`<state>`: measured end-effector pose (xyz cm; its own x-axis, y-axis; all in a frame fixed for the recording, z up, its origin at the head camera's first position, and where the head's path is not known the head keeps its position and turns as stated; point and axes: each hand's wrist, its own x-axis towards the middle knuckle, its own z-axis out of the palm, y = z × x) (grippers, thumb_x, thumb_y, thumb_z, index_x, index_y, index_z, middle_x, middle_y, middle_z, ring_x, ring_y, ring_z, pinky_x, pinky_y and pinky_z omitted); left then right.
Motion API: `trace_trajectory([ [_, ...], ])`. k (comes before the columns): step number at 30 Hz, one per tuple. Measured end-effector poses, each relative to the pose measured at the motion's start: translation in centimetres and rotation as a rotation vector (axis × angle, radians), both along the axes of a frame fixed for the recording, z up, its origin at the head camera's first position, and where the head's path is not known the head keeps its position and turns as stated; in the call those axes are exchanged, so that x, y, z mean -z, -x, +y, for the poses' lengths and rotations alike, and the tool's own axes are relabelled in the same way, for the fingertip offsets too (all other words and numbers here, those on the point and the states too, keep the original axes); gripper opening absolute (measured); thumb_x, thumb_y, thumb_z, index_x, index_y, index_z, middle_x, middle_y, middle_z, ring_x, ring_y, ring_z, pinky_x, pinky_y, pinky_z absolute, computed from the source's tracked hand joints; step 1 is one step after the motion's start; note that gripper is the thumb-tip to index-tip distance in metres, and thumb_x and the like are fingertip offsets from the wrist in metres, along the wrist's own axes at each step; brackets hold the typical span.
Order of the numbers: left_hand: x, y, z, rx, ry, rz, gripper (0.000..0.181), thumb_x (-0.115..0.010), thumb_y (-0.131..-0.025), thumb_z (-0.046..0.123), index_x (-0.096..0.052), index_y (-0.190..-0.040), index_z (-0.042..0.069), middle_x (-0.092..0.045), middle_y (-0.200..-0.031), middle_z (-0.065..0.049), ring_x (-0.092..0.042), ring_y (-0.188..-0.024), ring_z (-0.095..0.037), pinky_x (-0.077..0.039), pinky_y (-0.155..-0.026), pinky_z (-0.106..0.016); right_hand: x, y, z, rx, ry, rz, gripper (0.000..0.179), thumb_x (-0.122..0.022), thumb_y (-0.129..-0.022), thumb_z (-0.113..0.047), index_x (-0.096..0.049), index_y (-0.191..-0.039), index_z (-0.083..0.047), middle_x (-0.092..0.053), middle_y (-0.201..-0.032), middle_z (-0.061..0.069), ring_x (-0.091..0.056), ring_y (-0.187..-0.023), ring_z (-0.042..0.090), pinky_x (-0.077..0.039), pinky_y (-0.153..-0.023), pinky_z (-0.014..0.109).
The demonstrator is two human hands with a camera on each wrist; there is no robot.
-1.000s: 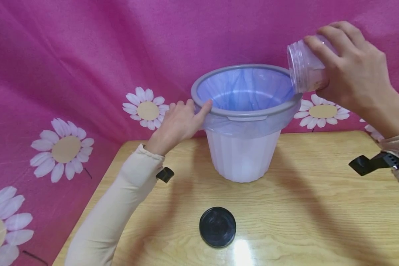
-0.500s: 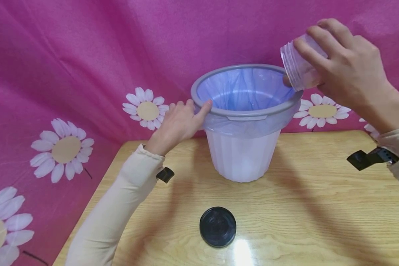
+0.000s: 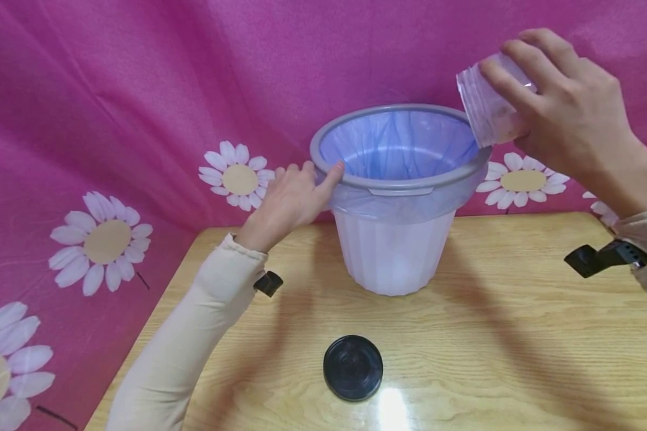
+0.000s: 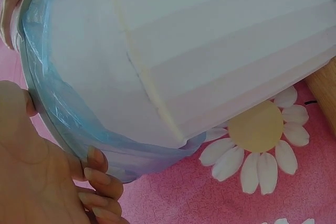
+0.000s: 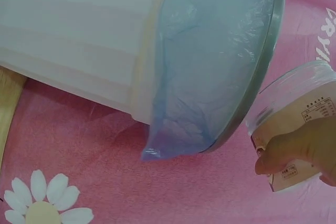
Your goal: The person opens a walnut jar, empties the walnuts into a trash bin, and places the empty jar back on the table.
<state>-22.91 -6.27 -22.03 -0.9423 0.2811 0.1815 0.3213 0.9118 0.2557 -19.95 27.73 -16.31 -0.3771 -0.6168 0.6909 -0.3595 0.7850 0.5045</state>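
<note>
A white ribbed trash bin (image 3: 393,251) with a grey rim stands on the table, lined with a translucent blue bag (image 3: 404,152) folded over its edge. My left hand (image 3: 291,200) grips the rim at the left, thumb on top and fingers at the outer side. At the right, my right hand (image 3: 577,111) holds a clear plastic jar (image 3: 490,111) by its body. The jar is tipped on its side, its threaded mouth facing left at the bin's rim. In the right wrist view a brown printed label (image 5: 310,135) shows on the jar.
A round black lid (image 3: 353,367) lies on the wooden table (image 3: 517,359) in front of the bin. Behind hangs a pink cloth (image 3: 140,72) with white daisies. Black straps (image 3: 598,258) show at the wrists.
The right hand has shifted the jar slightly left. A small brown piece showed at the jar's mouth half a second ago and is gone from there now. The left hand and bin stayed still.
</note>
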Motion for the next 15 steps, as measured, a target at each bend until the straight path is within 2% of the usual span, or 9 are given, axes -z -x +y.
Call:
trace_trajectory([
  [4, -0.02, -0.08, -0.09, -0.006, -0.012, -0.008, 0.085, -0.019, -0.094, 0.068, -0.05, -0.126, -0.005, -0.052, -0.104, -0.016, -0.045, -0.099, -0.032, -0.04, -0.089, -0.044, -0.65, 0.19, -0.38, -0.04, -0.03, 0.03, 0.096, -0.079, -0.052, 0.004, -0.041, -0.139, -0.01, -0.048, -0.133, 0.022, -0.041, -0.13, 0.038, -0.051, -0.072, 0.059],
  [9, 0.02, -0.1, -0.02, -0.006, -0.005, -0.007, 0.086, -0.018, -0.094, 0.067, -0.049, -0.129, -0.005, -0.052, -0.106, -0.017, -0.046, -0.101, -0.033, -0.04, -0.09, -0.045, -0.69, 0.39, -0.53, -0.034, -0.048, 0.052, 0.079, -0.066, -0.063, 0.01, -0.044, -0.136, -0.01, -0.048, -0.134, 0.021, -0.04, -0.13, 0.037, -0.05, -0.069, 0.058],
  [15, 0.03, -0.12, 0.19, -0.006, -0.006, -0.007, 0.086, -0.018, -0.094, 0.067, -0.048, -0.13, -0.005, -0.053, -0.106, -0.017, -0.046, -0.101, -0.033, -0.04, -0.091, -0.044, -0.1, 0.33, -0.22, -0.004, -0.058, 0.042, 0.083, -0.065, -0.063, 0.014, -0.041, -0.138, -0.013, -0.043, -0.139, 0.019, -0.037, -0.134, 0.036, -0.049, -0.069, 0.057],
])
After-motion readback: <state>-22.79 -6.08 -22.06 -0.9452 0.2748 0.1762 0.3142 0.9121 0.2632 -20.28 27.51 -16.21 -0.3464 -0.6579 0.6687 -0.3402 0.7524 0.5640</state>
